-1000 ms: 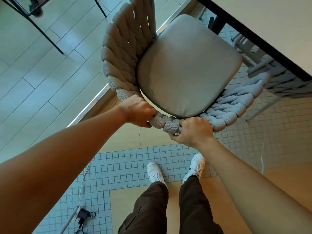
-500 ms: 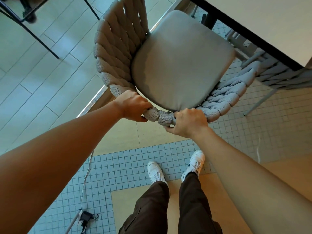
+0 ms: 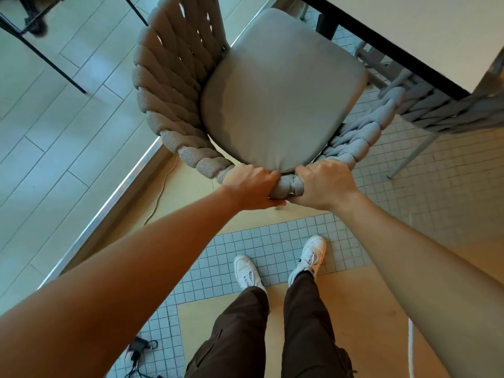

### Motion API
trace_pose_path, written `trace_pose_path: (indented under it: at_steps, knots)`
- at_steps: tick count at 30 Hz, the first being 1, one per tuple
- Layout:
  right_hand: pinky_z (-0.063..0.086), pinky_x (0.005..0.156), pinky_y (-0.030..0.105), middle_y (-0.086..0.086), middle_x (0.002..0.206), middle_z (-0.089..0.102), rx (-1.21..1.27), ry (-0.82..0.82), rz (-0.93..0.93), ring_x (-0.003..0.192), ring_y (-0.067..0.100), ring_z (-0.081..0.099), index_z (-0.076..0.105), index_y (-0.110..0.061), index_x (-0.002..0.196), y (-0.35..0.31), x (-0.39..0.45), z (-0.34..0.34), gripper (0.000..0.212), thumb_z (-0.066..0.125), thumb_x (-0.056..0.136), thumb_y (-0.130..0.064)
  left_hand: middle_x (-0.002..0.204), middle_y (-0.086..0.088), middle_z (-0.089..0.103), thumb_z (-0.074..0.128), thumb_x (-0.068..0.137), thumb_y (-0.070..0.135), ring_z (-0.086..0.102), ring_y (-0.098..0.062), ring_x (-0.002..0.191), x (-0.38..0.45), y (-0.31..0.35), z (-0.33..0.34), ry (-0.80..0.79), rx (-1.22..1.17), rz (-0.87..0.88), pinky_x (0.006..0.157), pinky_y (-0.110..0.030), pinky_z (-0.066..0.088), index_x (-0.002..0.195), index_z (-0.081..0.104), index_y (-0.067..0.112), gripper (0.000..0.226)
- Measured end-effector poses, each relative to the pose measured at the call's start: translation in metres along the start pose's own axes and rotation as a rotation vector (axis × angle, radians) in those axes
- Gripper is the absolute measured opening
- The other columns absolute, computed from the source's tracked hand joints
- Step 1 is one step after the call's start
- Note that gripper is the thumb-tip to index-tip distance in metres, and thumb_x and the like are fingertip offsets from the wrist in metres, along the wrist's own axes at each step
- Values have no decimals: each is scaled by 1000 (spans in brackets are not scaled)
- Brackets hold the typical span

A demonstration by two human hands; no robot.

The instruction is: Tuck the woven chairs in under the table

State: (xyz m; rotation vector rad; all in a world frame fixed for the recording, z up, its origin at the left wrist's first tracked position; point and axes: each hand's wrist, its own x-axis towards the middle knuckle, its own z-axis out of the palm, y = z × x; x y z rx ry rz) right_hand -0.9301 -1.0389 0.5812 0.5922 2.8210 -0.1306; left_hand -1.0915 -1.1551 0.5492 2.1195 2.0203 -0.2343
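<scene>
A woven chair point(image 3: 169, 85) with a thick grey rope back and a grey seat cushion point(image 3: 281, 91) stands right in front of me, its front edge close to the table point(image 3: 425, 31). My left hand point(image 3: 251, 186) and my right hand point(image 3: 321, 184) both grip the top of the chair's rope back, almost touching each other. The pale tabletop with a dark rim fills the upper right. A second woven chair point(image 3: 441, 113) sits partly under the table at the right, its rope back beside the first chair's arm.
A metal floor strip point(image 3: 109, 205) runs diagonally at the left between the plank floor and the tiled floor. Thin black legs point(image 3: 49, 61) of other furniture stand at the upper left. A cable and adapter point(image 3: 139, 347) lie near my feet point(image 3: 281, 263).
My hands have slid closer together on the rope back. The chair has turned and shifted toward the table, with its cushion now nearer the table's rim.
</scene>
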Motion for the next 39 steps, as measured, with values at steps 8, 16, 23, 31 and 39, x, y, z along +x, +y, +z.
trace_pose_path:
  at_steps: [8, 16, 23, 31, 39]
  knots:
    - [52, 76, 41, -1, 92, 73, -47, -104, -44, 84, 28, 69, 63, -24, 100, 11, 15, 3, 58, 55, 76, -76, 81, 1, 74, 52, 85, 75, 70, -28, 69, 3, -7, 5, 72, 34, 34, 56, -31, 41, 109, 67, 24, 58]
    - [41, 66, 35, -2, 93, 71, -49, -81, -56, 83, 27, 69, 61, -24, 100, 12, 15, 7, 58, 53, 78, -76, 87, 3, 75, 53, 85, 73, 71, -27, 73, 0, -4, 0, 85, 6, -17, 58, -33, 46, 118, 65, 29, 57]
    - [43, 75, 38, 1, 106, 71, 44, -165, -105, 97, 29, 66, 57, -21, 111, 16, 11, 0, 56, 61, 80, -67, 93, 8, 73, 41, 80, 88, 69, -19, 71, -5, 3, -9, 79, -135, -100, 57, -29, 51, 121, 61, 34, 70]
    - [7, 125, 49, 7, 166, 22, 158, -351, -256, 154, 28, 12, 11, -17, 162, 37, -24, -22, 104, 61, 82, -63, 116, 2, 71, 11, 87, 89, 65, -22, 107, -15, 37, -21, 73, -173, -377, 93, -40, 48, 127, 64, 31, 88]
    - [31, 114, 60, 3, 168, 21, 94, -478, -191, 153, 28, 17, 19, -27, 160, 39, -46, -72, 98, 54, 81, -73, 132, -2, 64, 6, 76, 98, 63, -27, 115, -20, 59, -66, -63, -215, -465, 82, -40, 51, 139, 55, 29, 105]
